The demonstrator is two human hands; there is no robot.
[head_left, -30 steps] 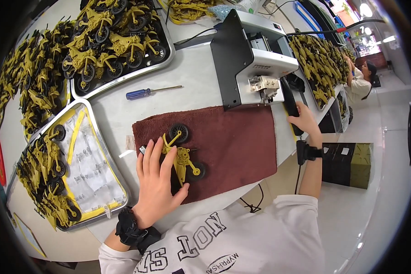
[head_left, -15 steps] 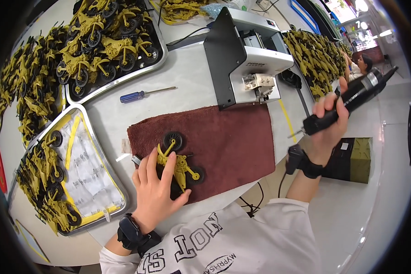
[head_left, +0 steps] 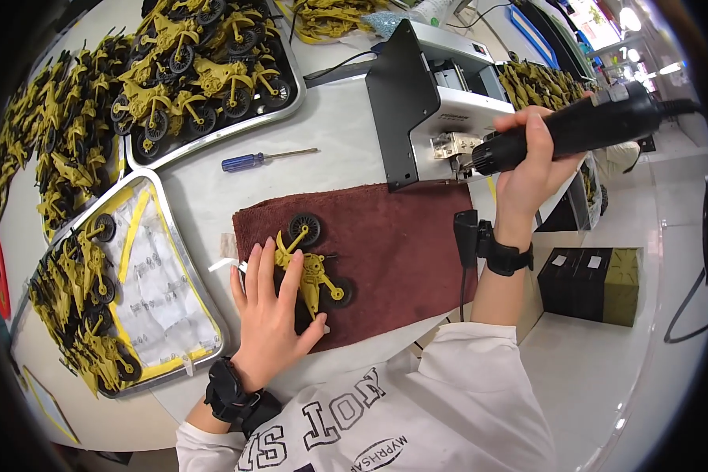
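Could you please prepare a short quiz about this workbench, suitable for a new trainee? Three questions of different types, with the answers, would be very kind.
1. Where does the blue-handled screwdriver lie?
2. True or false: the left hand touches a yellow toy motorcycle lying on the reddish-brown cloth.
3. What does the right hand hold?
A) the cloth
B) a black corded tool
C) the blue-handled screwdriver

Key:
1. On the white surface, between the full tray of toy motorcycles and the cloth.
2. True.
3. B.
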